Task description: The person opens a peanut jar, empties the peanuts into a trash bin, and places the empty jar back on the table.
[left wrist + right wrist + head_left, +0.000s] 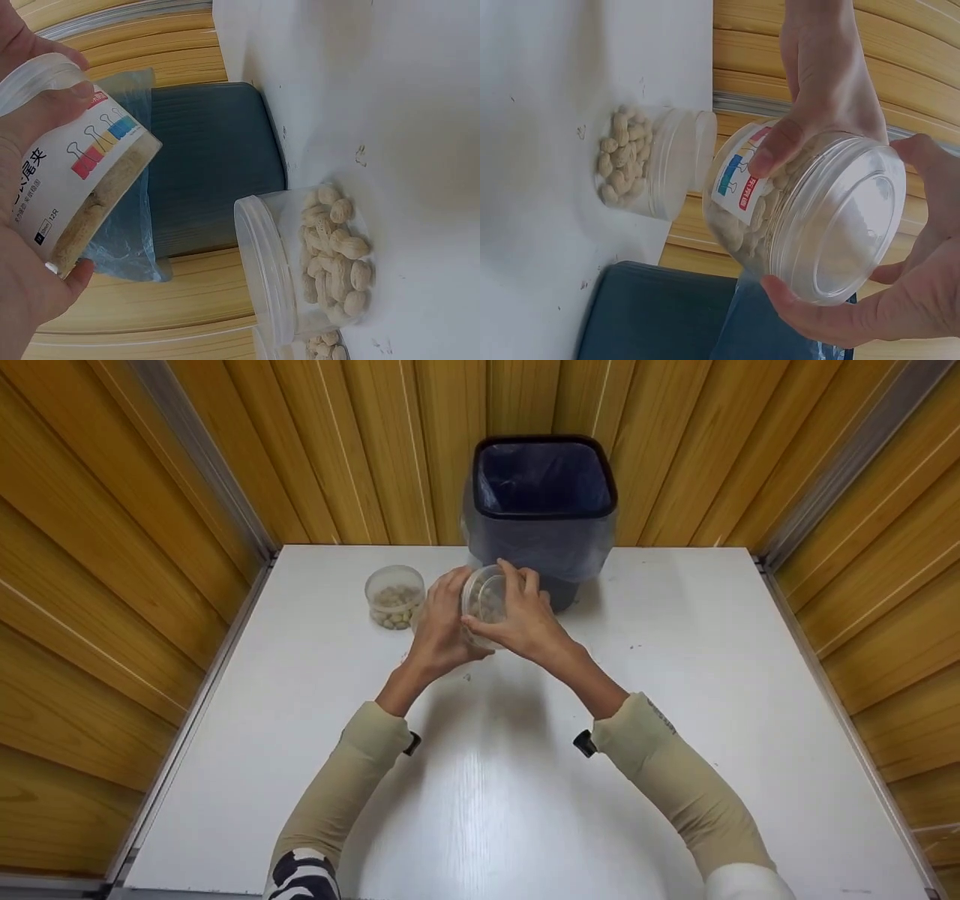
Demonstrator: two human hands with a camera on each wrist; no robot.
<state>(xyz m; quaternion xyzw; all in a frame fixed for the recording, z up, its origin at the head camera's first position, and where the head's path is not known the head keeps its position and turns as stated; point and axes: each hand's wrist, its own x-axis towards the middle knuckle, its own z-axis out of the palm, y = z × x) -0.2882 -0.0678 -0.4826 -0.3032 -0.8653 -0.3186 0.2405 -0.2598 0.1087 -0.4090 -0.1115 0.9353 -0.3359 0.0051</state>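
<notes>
Right wrist view: jar [759, 219] lies between left hand [831, 101], gripping its body, and right hand [913, 298], gripping its lid [847, 229].

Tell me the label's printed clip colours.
Red, yellow, blue; the label shows best in the left wrist view.

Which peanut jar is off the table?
The labelled jar, its body gripped by the left hand and its lid by the right hand; the other jars stand on the table.
</notes>
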